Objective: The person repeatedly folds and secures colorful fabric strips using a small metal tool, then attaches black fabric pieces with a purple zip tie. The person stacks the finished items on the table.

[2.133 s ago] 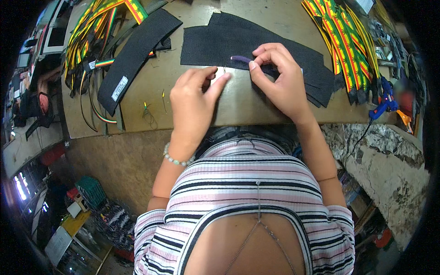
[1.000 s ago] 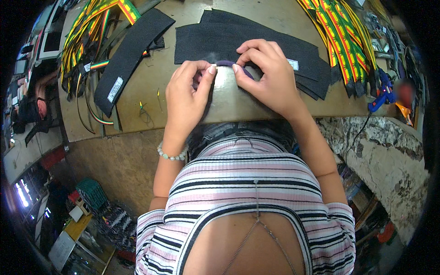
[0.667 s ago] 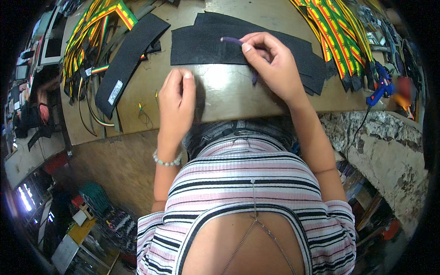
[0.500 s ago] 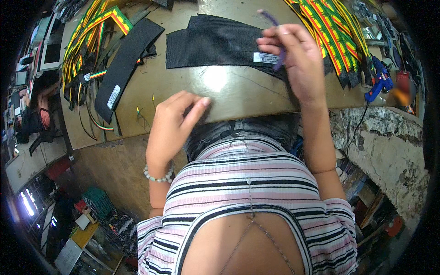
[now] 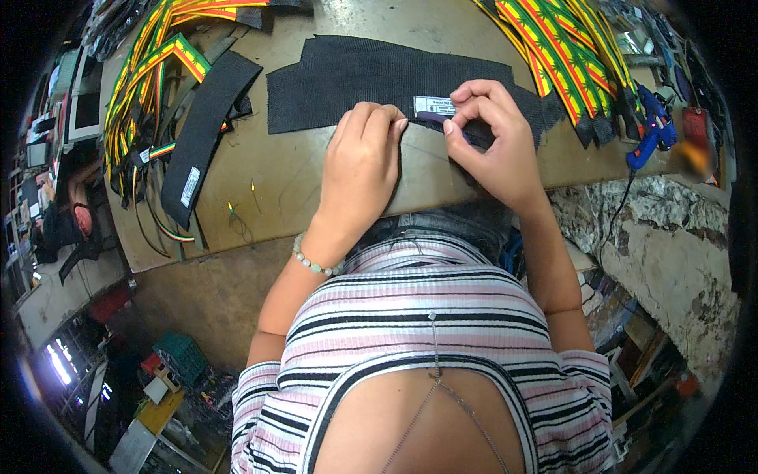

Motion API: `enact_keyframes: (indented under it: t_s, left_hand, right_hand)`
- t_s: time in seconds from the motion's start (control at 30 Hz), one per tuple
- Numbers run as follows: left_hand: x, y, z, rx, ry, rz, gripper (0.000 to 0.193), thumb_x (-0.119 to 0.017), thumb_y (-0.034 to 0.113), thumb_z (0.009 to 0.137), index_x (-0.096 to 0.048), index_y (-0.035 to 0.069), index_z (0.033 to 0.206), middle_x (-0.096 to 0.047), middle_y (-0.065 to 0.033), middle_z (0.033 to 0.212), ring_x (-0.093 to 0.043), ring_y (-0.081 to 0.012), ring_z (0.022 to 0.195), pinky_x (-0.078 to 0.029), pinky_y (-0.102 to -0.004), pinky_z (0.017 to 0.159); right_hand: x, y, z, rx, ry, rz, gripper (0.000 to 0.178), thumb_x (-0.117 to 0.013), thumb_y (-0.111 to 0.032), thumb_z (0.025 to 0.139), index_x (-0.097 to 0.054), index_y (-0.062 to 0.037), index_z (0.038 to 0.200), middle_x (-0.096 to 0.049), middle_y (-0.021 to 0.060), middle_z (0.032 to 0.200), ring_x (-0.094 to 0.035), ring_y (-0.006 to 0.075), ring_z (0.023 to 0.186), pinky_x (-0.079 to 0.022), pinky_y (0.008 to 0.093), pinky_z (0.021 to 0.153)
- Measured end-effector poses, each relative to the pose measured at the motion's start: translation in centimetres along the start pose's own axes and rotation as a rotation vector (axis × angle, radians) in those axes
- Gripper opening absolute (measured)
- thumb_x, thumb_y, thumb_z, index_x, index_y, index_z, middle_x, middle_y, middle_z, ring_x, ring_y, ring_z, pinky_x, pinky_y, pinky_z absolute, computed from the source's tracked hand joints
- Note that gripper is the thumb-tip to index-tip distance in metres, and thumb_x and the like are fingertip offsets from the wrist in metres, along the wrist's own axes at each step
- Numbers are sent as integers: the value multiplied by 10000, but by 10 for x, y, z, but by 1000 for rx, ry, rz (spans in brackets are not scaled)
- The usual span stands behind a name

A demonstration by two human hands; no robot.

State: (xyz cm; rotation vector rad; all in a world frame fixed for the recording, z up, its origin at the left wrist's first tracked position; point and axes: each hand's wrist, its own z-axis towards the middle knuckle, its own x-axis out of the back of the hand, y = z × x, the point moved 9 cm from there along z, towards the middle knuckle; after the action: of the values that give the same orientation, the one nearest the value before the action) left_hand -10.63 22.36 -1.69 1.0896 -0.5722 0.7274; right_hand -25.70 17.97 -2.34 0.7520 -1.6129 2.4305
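My left hand (image 5: 362,154) is at the near edge of the black webbing strips (image 5: 339,83), fingers and thumb pinched together. Whatever lies between those fingertips is too small to make out. In my right hand (image 5: 499,142) is a slim, curved, dark purple tool that looks like thread snips (image 5: 430,117), pointing left toward my left thumb. Its far side is hidden by the fingers. The strips lie overlapped and flat, and a white label (image 5: 434,106) shows on the upper one between my hands.
Another labelled black strip (image 5: 207,130) lies to the left, beside bundled green, yellow and red straps (image 5: 166,59). More patterned straps (image 5: 553,55) are at the far right, near a blue glue gun (image 5: 652,130) with a hanging cord. Small yellow-tipped thread ends (image 5: 253,186) lie near the table's front edge.
My left hand has moved right and forward to the strips and pinched. My right hand has come down and left with the purple snips, which turned from upright to lying sideways.
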Motion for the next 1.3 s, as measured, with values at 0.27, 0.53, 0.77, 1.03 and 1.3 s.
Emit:
enact_keyframes:
  t_s: [0.27,0.53,0.77,1.03,1.3]
  left_hand:
    - [4,-10,9,111,-13,-55,119,-618,66,912,-576,-27,971,-597,-177,923,-611,-372,821,-500,-432,720]
    - [3,-15,26,66,-40,33,89,-653,96,882,-641,10,900,-615,-124,894,-632,-316,818,-519,-391,679]
    - [-1,-10,26,0,-41,131,121,-607,110,920,-564,8,969,-573,-145,927,-594,-342,871,-494,-420,746]
    - [48,-21,4,176,74,42,230,-415,172,1020,-529,-27,998,-505,-207,953,-536,-382,900,-440,-431,810]
    - [139,-43,-51,427,-379,457,316,-718,121,813,-694,109,1128,-651,-115,975,-622,-300,921,-501,-384,798]
  right_hand:
    - [-1,-1,3,-12,16,-32,149,-727,-63,749,-598,2,784,-600,130,1000,-637,243,915,-521,317,808]
    - [-8,14,4,-184,107,117,93,-690,-20,851,-615,31,833,-590,91,1009,-598,101,853,-521,238,754]
    - [-7,6,4,-111,114,16,94,-705,-14,817,-619,25,821,-595,94,988,-607,120,845,-525,245,740]
    - [-2,25,2,-265,163,274,118,-684,-81,884,-633,25,880,-632,89,1004,-633,124,848,-548,268,774]
    - [-6,33,3,-331,148,378,166,-653,-123,929,-624,39,948,-673,127,1078,-651,132,894,-567,292,791]
